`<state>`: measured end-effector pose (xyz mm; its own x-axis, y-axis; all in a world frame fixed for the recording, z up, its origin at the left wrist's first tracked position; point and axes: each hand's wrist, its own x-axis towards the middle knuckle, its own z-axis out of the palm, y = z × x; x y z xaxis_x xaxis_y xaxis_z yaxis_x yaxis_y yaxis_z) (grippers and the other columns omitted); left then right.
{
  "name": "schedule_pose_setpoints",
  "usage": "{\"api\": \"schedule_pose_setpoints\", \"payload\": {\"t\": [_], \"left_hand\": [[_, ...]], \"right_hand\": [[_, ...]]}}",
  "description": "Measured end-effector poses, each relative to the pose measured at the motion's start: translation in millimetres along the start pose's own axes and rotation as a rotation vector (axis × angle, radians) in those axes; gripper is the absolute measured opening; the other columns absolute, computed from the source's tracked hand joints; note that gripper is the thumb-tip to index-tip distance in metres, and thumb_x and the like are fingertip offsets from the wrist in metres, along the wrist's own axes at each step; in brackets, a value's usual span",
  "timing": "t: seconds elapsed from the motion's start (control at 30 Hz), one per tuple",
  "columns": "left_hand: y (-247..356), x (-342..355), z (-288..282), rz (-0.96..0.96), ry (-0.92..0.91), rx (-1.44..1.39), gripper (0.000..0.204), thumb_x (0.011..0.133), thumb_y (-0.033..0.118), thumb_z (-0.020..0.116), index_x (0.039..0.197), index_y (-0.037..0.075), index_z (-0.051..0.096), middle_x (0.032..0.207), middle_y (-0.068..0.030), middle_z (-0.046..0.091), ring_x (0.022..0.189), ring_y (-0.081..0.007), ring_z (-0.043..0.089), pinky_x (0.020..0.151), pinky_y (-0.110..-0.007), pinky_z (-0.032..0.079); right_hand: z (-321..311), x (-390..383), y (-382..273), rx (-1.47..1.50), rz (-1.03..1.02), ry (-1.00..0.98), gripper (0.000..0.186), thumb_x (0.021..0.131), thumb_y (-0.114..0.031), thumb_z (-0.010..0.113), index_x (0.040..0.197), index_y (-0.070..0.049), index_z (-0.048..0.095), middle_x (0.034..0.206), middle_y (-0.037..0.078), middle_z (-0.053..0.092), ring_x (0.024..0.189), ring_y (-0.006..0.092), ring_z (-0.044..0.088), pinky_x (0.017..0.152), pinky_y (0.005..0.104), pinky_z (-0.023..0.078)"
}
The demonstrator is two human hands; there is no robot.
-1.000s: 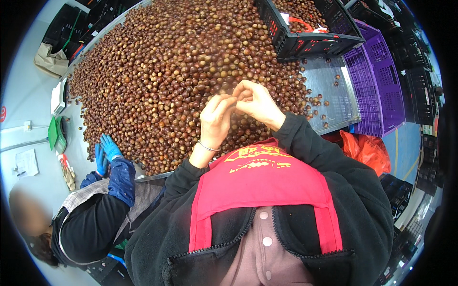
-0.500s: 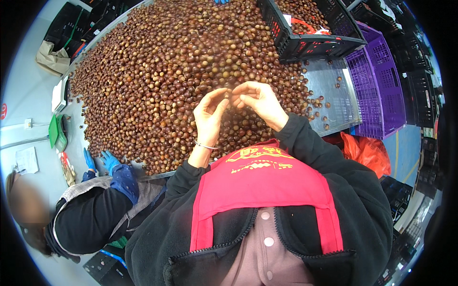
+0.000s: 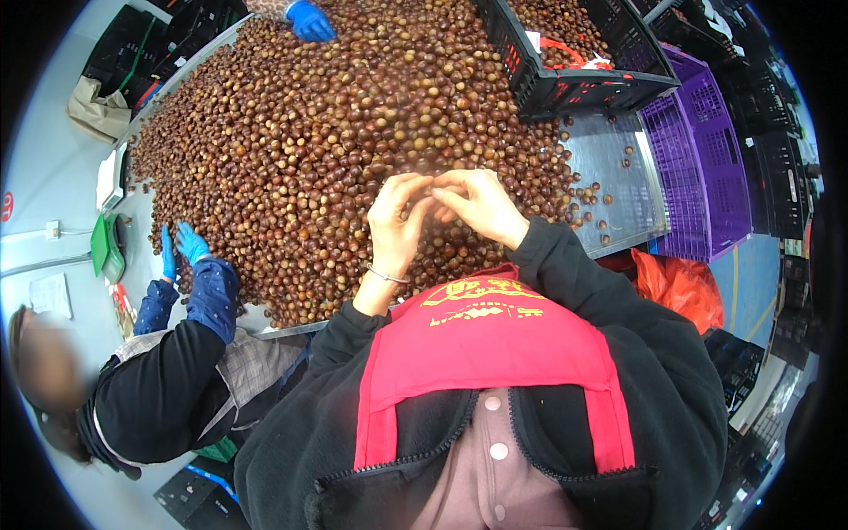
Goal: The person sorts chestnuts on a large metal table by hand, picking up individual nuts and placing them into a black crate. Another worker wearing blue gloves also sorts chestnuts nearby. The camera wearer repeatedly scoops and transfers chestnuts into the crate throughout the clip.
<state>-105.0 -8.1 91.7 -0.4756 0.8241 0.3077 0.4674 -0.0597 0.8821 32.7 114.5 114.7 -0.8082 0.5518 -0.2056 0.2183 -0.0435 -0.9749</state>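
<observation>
A big heap of small brown nuts (image 3: 353, 132) covers a metal table (image 3: 618, 168). My left hand (image 3: 397, 221) and my right hand (image 3: 481, 205) are raised together over the near edge of the heap, fingertips touching. They pinch something small between them, most likely one nut (image 3: 435, 190), mostly hidden by the fingers. A thin bracelet sits on my left wrist. My red apron and black jacket fill the lower part of the view.
A person in blue gloves (image 3: 181, 247) works at the table's left side. Another blue-gloved hand (image 3: 309, 19) reaches in at the far end. A black crate (image 3: 574, 84) holding nuts stands at the back right, a purple crate (image 3: 707, 168) beside the table, an orange bag (image 3: 680, 287) below it.
My two hands have stayed joined at the fingertips, shifting slightly. The person on the left has lifted the gloved hands up to the heap's edge.
</observation>
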Motion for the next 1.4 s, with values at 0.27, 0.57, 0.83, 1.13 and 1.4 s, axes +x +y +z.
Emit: {"api": "schedule_pose_setpoints", "payload": {"t": [0.27,0.57,0.83,1.13,1.4], "left_hand": [[-1,1,2,0.241,-0.09,0.253,0.032,0.08,-0.008,0.073,0.11,0.002,0.071,0.109,-0.0129,0.07,0.099,-0.0321,0.07,0.084,-0.038,0.057],[0,0,5,0.032,-0.095,-0.022,0.029,0.087,-0.005,0.074,0.115,0.002,0.072,0.113,-0.012,0.071,0.098,-0.0223,0.072,0.084,-0.031,0.058],[-2,0,8,-0.347,-0.078,-0.519,0.037,0.095,-0.006,0.069,0.132,-0.002,0.062,0.129,-0.0086,0.067,0.112,-0.0153,0.066,0.097,-0.028,0.054],[-4,0,10,-0.258,-0.061,-0.501,0.036,0.095,-0.006,0.069,0.13,0.001,0.064,0.125,-0.0053,0.064,0.114,-0.0153,0.065,0.1,-0.03,0.054],[-1,1,10,0.075,-0.062,0.021,0.035,0.087,-0.005,0.076,0.121,0.004,0.071,0.12,-0.0094,0.065,0.108,-0.0192,0.067,0.095,-0.031,0.055]], "right_hand": [[-3,0,10,-0.125,0.022,-0.037,0.025,0.093,-0.009,0.065,0.106,0.011,0.069,0.083,0.018,0.077,0.073,0.0201,0.076,0.066,0.0332,0.06],[-17,-3,18,0.246,0.141,-0.079,0.019,0.099,-0.002,0.054,0.108,0.009,0.068,0.093,0.018,0.076,0.08,0.0209,0.076,0.073,0.0321,0.063],[-23,-5,21,0.399,0.136,-0.027,0.023,0.103,-0.01,0.06,0.114,0.009,0.069,0.097,0.017,0.076,0.083,0.0192,0.074,0.078,0.0317,0.061],[-15,1,37,-0.063,-0.191,0.178,0.022,0.095,-0.017,0.075,0.11,-0.001,0.076,0.105,0.008,0.076,0.096,0.0158,0.07,0.086,0.0308,0.055],[-7,-4,26,0.279,0.081,0.02,0.026,0.102,-0.021,0.071,0.115,0.001,0.07,0.1,0.002,0.071,0.09,0.0075,0.065,0.08,0.024,0.053]]}}
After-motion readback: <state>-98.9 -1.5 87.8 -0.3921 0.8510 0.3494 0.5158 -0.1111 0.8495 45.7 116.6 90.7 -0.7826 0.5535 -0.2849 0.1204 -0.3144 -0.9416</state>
